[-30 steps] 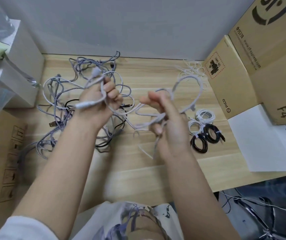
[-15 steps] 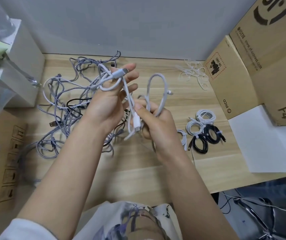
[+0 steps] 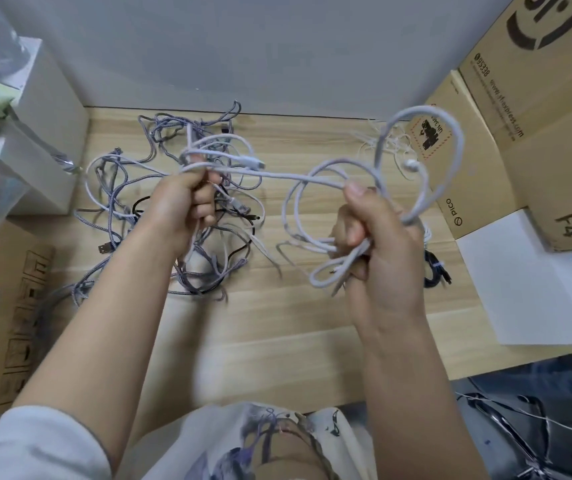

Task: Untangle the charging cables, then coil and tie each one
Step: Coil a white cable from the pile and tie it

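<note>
Since half a second back, hands drawn apart: right hand (image 3: pixel 378 237) fisted round several loose loops of the pale braided cable (image 3: pixel 298 176), left hand (image 3: pixel 182 202) clenched on the other end near its connector, one taut run spanning between them above the middle of the table (image 3: pixel 277 323). Reads as coiling begun on a cable now mostly free of the grey-purple tangle (image 3: pixel 132 188) by the table's far left corner (tie not yet on). Woven sheath, matte, limp; finished black coil (image 3: pixel 435 271) near the right edge.
</note>
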`<state>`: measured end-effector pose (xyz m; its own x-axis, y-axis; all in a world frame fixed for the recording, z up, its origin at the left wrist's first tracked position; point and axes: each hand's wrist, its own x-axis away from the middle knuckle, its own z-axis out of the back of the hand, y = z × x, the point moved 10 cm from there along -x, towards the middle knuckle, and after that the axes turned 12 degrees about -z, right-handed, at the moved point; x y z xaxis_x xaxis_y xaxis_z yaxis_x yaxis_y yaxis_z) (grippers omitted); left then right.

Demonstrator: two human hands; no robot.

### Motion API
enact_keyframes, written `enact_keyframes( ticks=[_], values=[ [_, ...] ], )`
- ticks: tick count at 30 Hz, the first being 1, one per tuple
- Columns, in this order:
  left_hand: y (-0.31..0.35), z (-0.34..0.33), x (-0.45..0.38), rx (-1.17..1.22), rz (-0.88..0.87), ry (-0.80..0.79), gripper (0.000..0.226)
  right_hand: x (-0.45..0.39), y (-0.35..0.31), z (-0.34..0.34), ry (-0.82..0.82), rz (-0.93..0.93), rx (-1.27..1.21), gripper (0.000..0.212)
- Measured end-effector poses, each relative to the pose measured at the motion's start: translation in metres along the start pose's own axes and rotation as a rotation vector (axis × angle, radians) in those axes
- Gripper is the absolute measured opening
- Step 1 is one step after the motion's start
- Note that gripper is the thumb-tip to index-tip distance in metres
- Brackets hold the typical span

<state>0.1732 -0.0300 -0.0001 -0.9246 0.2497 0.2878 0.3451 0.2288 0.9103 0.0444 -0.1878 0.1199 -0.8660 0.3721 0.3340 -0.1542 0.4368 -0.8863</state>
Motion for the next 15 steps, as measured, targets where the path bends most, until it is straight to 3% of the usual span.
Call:
enact_keyframes(
  ticks=[4, 9, 15],
  values=[
    [-0.017, 0.029, -0.008, 0.079, 0.129, 0.112, 0.044, 0.017, -0.029, -0.013, -0.153, 0.209, -0.067, 0.033],
    [-0.036, 0.056, -0.009, 0.061, 0.208, 0.194, 0.037, 0.014, -0.03, -0.015, -0.186, 0.189, -0.086, 0.032],
    [0.02, -0.022, 0.022, 0.433, 0.037, -0.101, 0.034, -0.015, 0.023, -0.001, 0.017, -0.102, 0.061, 0.038]
  ],
)
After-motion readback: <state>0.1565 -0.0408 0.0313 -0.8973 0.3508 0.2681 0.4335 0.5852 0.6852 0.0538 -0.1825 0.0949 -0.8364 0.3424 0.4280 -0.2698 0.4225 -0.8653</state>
